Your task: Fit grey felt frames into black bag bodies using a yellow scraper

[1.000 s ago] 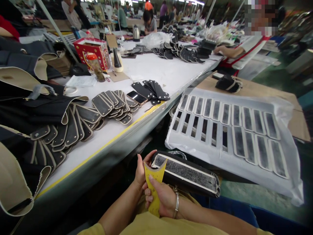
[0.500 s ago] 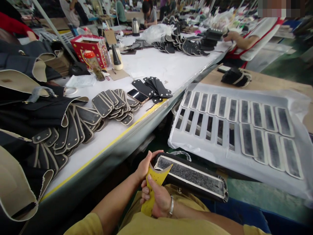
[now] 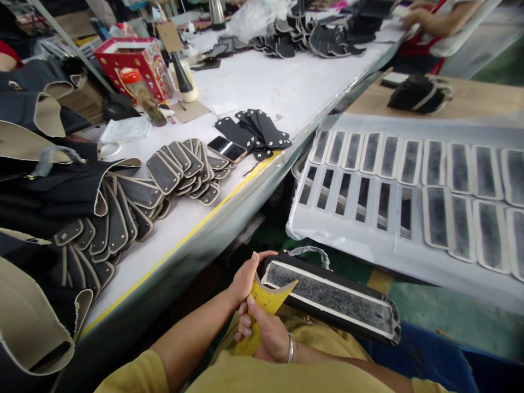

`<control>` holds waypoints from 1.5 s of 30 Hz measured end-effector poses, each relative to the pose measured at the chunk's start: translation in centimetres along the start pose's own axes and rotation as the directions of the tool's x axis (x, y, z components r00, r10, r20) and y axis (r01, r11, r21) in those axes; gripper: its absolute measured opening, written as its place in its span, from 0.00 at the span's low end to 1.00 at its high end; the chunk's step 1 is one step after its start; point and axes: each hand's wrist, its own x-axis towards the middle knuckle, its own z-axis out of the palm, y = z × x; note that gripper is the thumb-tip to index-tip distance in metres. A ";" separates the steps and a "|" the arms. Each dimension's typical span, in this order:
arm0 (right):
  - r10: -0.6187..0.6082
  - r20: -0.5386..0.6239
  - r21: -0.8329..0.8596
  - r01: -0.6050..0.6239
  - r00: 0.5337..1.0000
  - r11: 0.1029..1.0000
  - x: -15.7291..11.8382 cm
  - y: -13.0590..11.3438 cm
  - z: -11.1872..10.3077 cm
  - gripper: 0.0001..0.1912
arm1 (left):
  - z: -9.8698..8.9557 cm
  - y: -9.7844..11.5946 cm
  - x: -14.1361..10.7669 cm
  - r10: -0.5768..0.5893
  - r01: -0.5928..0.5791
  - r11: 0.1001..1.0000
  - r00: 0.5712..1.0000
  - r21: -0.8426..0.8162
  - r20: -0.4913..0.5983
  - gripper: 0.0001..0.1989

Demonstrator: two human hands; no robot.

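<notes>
Across my lap lies a black bag (image 3: 360, 322) on its side, its long narrow base facing up. A speckled grey panel (image 3: 327, 292) with white borders sits in that base. My left hand (image 3: 246, 277) is closed around the bag's near-left end. In my right hand (image 3: 268, 333) is a yellow flat tool (image 3: 268, 297) with a concave, pointed end, gripped in a fist. Its pointed tip overlaps the panel's left part; whether it touches, I cannot tell. A clear-wrapped handle (image 3: 313, 252) loops out behind the bag.
On the white table (image 3: 245, 87) at left lie overlapping black flaps (image 3: 164, 169), a phone (image 3: 227, 147) and black pieces (image 3: 262, 131). Black bags (image 3: 49, 185) crowd the far left. At right, a white-covered board (image 3: 352, 240) bears rows of grey panels. A co-worker's arm (image 3: 434, 19) shows beyond.
The view has tilted down and shifted, so table items appear higher. Both hands keep their grips, and the bag appears slightly farther right. The yellow tool stays at the panel's left end.
</notes>
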 end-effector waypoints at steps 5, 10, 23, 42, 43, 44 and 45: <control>0.032 0.020 0.013 -0.033 0.999 0.999 -0.7 -0.5 0.3 0.24 | 0.0 0.0 0.0 0.023 -0.022 0.996 1.000 0.086 -0.005 0.27; 0.040 0.004 0.010 -0.040 0.999 0.999 -1.2 -0.9 0.5 0.24 | 0.5 0.5 -0.2 0.066 -0.061 0.987 0.997 0.146 -0.031 0.26; 0.027 -0.033 0.060 -0.025 0.999 0.998 -2.2 -1.9 0.3 0.24 | 0.9 0.0 0.5 0.189 -0.157 0.841 0.982 0.517 -0.009 0.25; -0.589 0.093 -0.466 0.557 0.803 0.687 -7.9 -8.9 1.1 0.15 | -0.3 -3.2 -2.9 -0.025 0.037 0.950 0.999 -0.311 0.045 0.28; -0.624 0.141 -0.462 0.609 0.768 0.645 -7.0 -9.3 1.7 0.15 | -0.3 -3.4 -3.0 0.001 0.012 0.945 0.999 -0.327 0.041 0.28; -0.649 0.179 -0.452 0.648 0.739 0.613 -5.9 -9.6 2.4 0.15 | -0.3 -3.5 -3.1 0.015 -0.002 0.946 0.999 -0.323 0.039 0.29; -0.673 0.203 -0.436 0.681 0.711 0.588 -4.7 -9.8 3.1 0.16 | -0.4 -3.4 -3.1 0.021 -0.008 0.951 0.999 -0.310 0.039 0.30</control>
